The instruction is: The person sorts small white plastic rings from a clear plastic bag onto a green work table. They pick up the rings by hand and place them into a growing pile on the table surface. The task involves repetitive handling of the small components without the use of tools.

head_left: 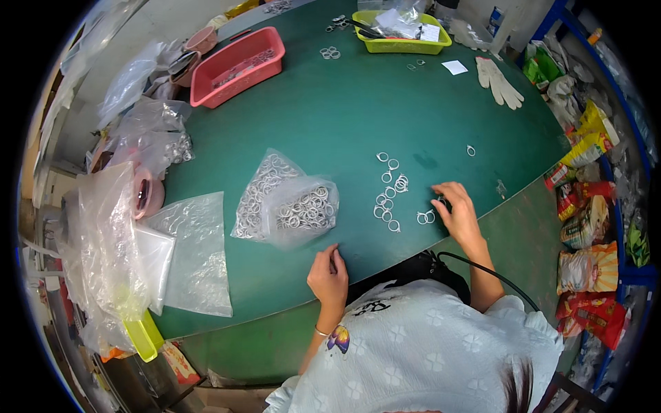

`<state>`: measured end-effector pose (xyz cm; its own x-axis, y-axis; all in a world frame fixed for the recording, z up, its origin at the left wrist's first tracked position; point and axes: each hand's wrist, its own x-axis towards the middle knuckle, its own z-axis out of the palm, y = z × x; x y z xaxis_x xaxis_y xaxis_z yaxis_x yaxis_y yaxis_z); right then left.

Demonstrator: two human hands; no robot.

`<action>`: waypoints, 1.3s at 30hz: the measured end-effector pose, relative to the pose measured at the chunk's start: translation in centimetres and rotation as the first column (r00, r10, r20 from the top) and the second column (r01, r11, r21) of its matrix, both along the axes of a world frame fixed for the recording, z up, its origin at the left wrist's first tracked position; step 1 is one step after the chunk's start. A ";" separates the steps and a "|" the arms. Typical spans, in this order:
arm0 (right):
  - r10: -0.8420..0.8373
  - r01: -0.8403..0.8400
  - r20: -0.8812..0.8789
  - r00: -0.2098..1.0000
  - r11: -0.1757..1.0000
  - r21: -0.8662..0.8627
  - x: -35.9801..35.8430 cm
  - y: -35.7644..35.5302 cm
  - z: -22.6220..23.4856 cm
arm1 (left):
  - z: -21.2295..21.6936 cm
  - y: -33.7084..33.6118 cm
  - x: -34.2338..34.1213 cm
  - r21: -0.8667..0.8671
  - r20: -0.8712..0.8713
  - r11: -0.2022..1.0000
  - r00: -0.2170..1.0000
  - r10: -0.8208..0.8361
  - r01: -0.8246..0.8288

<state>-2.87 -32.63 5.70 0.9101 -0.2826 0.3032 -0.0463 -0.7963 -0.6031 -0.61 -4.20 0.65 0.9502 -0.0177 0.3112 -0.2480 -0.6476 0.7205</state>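
Observation:
My left hand [328, 277] rests at the near table edge, fingers curled closed; whatever may be inside is hidden. Beyond it a clear plastic bag [292, 237] lies with its mouth open, full of silvery metal ring clamps [303, 210]. My right hand [456, 212] is bent over the table at the right, thumb and forefinger apart. A small grey bit shows in that gap, too small to make out. Just left of its thumb lie a few loose ring clamps [426, 217]. Farther left, several more clamps [385, 199] form an uneven column on the green table.
A red basket [272, 67] with small metal parts stands far left. At the back is a yellow-green basket [403, 47] of bags and papers. A white glove [498, 84] and a single clamp [471, 151] lie right. Plastic bags [186, 255] cover the left side.

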 end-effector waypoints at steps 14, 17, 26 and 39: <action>0.139 -0.042 -0.247 0.959 0.932 0.361 -1.1 -0.7 0.1 | 0.0 0.0 0.1 -0.023 0.026 1.000 1.000 0.002 -0.001; 0.158 -0.120 -0.169 0.973 0.970 0.212 -1.0 -0.6 -1.1 | 0.0 -0.1 0.2 -0.029 0.030 1.000 1.000 0.001 0.000; -0.010 -0.019 0.058 0.998 0.882 0.470 2.0 1.4 -0.2 | 0.1 -0.1 0.0 -0.007 0.003 1.000 1.000 0.010 -0.010; 0.479 -0.490 0.114 0.870 0.823 0.287 7.5 8.8 3.9 | 0.3 -0.1 0.0 -0.024 0.010 0.999 1.000 0.026 -0.026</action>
<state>4.60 -23.86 9.61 0.9439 0.1103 0.3112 0.3239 -0.4927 -0.8077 -0.64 -4.29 0.90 0.9471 0.0144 0.3206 -0.2386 -0.6367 0.7333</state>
